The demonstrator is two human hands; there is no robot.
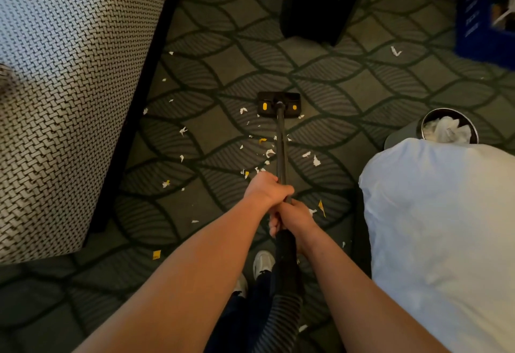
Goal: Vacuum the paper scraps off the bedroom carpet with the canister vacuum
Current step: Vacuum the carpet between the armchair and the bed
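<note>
— Entry one: hands?
— My left hand (pixel 267 188): clenched round the wand (pixel 281 143), the farther of the two along it. My right hand (pixel 291 217): just behind the left and touching it, wrapped round the same wand where the hose (pixel 285 305) begins.

— Entry two: vacuum parts?
— Head (pixel 278 104): black with two yellow marks, flat on the carpet (pixel 362 88), straight ahead of my hands and well apart from them. The wand runs from it back into my grip. Hose: ribbed, dropping below my right hand, beside my shoe (pixel 263 263).

— Entry three: scraps?
— Scraps (pixel 269 153): white, a few yellow, strewn on the carpet between the head and my hands, on both sides of the wand, and spreading out to the left of my hands. One lone piece lies far ahead to the right.

— Entry four: surroundings?
— Woven cover (pixel 69 74): left of my hands. White bundle (pixel 446 227): right of them. Bin (pixel 471 127): just beyond the bundle, crumpled paper inside. Blue crate (pixel 473 18): far ahead, right. Dark furniture (pixel 320 12): beyond the head.
</note>
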